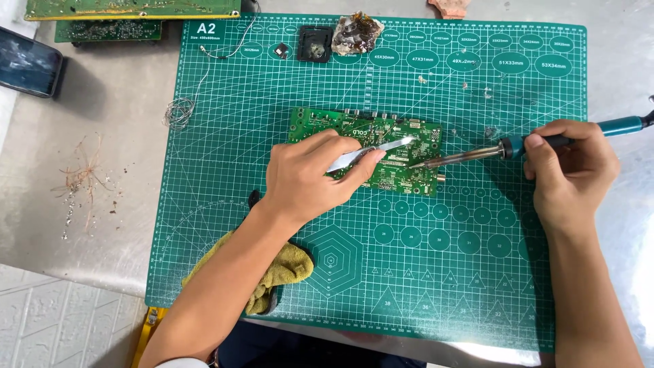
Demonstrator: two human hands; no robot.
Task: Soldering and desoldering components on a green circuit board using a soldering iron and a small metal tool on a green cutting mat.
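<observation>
Head view, left hand: the left hand (306, 176) is laid over the left half of the green circuit board (415, 160); its fingers are closed narrowly around metal tweezers (371, 151), whose tips are pointed right and up toward the middle of the board. The hand appears to be rested on the board, probably so that the tips are steadied.

Head view, right hand: the right hand (569, 170) is curled in a pen-like grip around the teal handle of a soldering iron (470, 155). The grip is taken far back on the handle, judged to keep the fingers away from the metal shaft. The tip is brought in low from the right and is met near the tweezer tips on the board.

Head view, board: the circuit board is laid flat near the middle of the green cutting mat (477, 286), slightly toward its far edge, well apart from every mat edge.

Head view, far edge of mat: a small black square part (315, 42) and a brownish resin lump (355, 33) are set there, out of the working path.

Head view, left edge of mat: a coil of solder wire (179, 112) is lain across it.

Head view, near-left corner: a yellow cloth (283, 269) is partly covered by the left forearm.

Head view, open room: bare mat is left in front of the board and to its right, under the iron's shaft.

Head view, metal worktop (102, 204): wire scraps (85, 180) are scattered at the left; further circuit boards (129, 13) and a dark phone (30, 61) are kept at the far-left corner.
</observation>
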